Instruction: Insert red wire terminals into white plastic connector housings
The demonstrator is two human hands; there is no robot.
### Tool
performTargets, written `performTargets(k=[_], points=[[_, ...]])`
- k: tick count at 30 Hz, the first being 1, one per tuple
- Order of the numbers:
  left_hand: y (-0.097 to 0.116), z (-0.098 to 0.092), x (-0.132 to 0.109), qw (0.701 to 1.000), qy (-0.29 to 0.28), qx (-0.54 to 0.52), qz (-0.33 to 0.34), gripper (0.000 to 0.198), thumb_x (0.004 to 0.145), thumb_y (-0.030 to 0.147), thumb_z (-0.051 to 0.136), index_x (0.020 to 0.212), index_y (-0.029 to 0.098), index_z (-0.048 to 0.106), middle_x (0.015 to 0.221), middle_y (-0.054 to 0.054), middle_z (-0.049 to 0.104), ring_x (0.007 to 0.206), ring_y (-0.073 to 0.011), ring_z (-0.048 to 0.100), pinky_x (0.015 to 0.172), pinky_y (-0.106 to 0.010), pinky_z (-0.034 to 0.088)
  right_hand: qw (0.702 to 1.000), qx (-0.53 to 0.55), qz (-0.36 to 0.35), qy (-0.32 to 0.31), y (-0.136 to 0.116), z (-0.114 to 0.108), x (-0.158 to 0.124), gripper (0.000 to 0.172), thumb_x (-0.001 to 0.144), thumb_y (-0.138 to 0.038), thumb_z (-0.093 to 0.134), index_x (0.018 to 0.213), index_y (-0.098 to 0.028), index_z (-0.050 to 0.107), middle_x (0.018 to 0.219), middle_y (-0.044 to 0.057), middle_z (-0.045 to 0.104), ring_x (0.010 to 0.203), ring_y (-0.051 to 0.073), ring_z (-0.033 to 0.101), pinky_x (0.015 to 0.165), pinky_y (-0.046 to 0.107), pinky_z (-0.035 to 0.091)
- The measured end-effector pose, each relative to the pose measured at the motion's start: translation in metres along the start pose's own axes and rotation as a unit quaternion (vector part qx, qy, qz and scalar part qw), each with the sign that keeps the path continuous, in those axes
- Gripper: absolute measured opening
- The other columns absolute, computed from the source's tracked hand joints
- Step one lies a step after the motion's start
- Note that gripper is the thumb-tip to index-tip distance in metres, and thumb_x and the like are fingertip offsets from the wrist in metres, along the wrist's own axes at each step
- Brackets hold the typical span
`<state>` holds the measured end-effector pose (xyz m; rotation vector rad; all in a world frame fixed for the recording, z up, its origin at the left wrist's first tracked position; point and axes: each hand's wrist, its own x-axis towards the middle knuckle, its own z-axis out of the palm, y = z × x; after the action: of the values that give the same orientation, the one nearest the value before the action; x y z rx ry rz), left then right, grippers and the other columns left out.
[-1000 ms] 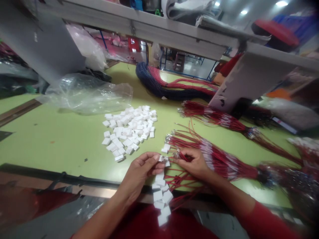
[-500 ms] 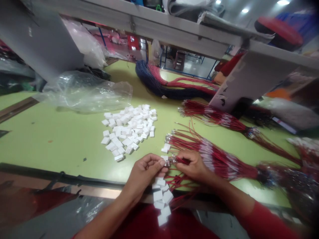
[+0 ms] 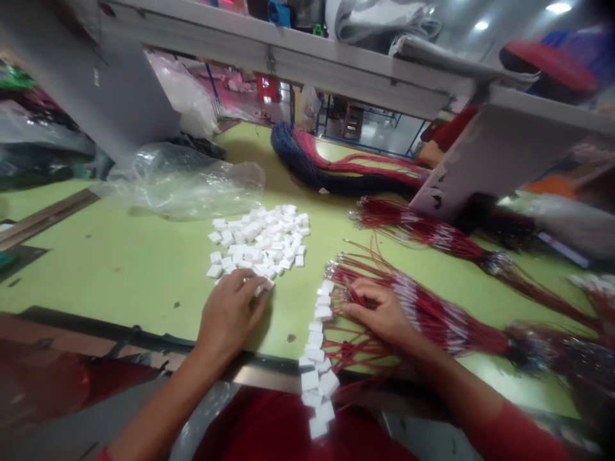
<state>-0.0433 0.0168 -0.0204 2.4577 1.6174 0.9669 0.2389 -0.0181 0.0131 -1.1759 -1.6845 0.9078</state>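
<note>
Head view: we look forward and down over a green surface (image 3: 125,275), with a white overhead shelf (image 3: 283,61) crossing the top of the frame and our red sleeve (image 3: 509,435) at lower right.

Far side: a clear plastic bag (image 3: 182,182) lies to the left, and a blue-and-red wire hank (image 3: 307,169) lies beyond our hands.

Wires: a red wire bundle (image 3: 432,320) runs lengthwise to the right of our right hand, its metal-tipped ends pointing left toward the housings.

Housings: a loose pile of white plastic connector housings (image 3: 254,240) sits ahead of our left hand, and a line of white housings (image 3: 314,358) runs toward us, reaching over the surface's near edge.

Left grip: our left grip (image 3: 230,314) is part open, fingertips at the pile's near edge; we cannot tell whether it holds a housing.

Right grip: our right grip (image 3: 379,314) is curled closed on the red strands.

Relation: the left grip is nearer the pile, with nothing in between; the line of housings separates the grips, nearer the right.
</note>
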Motion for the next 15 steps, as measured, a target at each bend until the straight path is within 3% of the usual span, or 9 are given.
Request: performTargets(k=[3, 8, 11, 15], points=[[-0.009, 0.004, 0.006, 0.998, -0.015, 0.034, 0.055, 0.020, 0.091, 0.024, 0.050, 0.091, 0.021, 0.070, 0.094, -0.011, 0.067, 0.083, -0.0281, 0.056, 0.074, -0.042, 0.046, 0.999, -0.018, -0.001, -0.046, -0.003, -0.004, 0.001, 0.031, 0.083, -0.035, 0.073, 0.063, -0.018, 0.057, 0.070, -0.001, 0.051, 0.068, 0.014, 0.049, 0.064, 0.026, 0.040], [-0.002, 0.007, 0.011, 0.990, -0.045, -0.065, 0.117, 0.021, 0.090, 0.016, 0.049, 0.093, 0.020, 0.069, 0.097, -0.011, 0.070, 0.091, -0.0276, 0.057, 0.081, -0.043, 0.046, 0.977, -0.056, 0.082, -0.186, -0.002, -0.017, 0.001, 0.022, 0.082, -0.032, 0.071, 0.071, -0.017, 0.059, 0.068, -0.003, 0.049, 0.065, 0.012, 0.045, 0.059, 0.023, 0.033], [0.015, 0.003, 0.011, 0.980, -0.050, -0.165, 0.096, 0.019, 0.089, 0.023, 0.055, 0.103, 0.022, 0.068, 0.105, -0.009, 0.069, 0.100, -0.0277, 0.057, 0.088, -0.044, 0.045, 0.978, -0.026, 0.126, -0.165, -0.001, -0.018, 0.001, 0.024, 0.082, -0.035, 0.070, 0.073, -0.016, 0.059, 0.068, -0.003, 0.050, 0.064, 0.012, 0.045, 0.059, 0.023, 0.034], [0.054, 0.005, 0.013, 0.940, -0.146, -0.303, 0.053, 0.015, 0.089, 0.033, 0.062, 0.098, 0.024, 0.070, 0.095, -0.005, 0.071, 0.092, -0.0238, 0.061, 0.086, -0.039, 0.045, 0.983, -0.003, 0.147, -0.108, 0.001, -0.014, 0.002, 0.031, 0.077, -0.041, 0.074, 0.070, -0.017, 0.057, 0.065, -0.004, 0.047, 0.061, 0.011, 0.041, 0.057, 0.023, 0.034]])
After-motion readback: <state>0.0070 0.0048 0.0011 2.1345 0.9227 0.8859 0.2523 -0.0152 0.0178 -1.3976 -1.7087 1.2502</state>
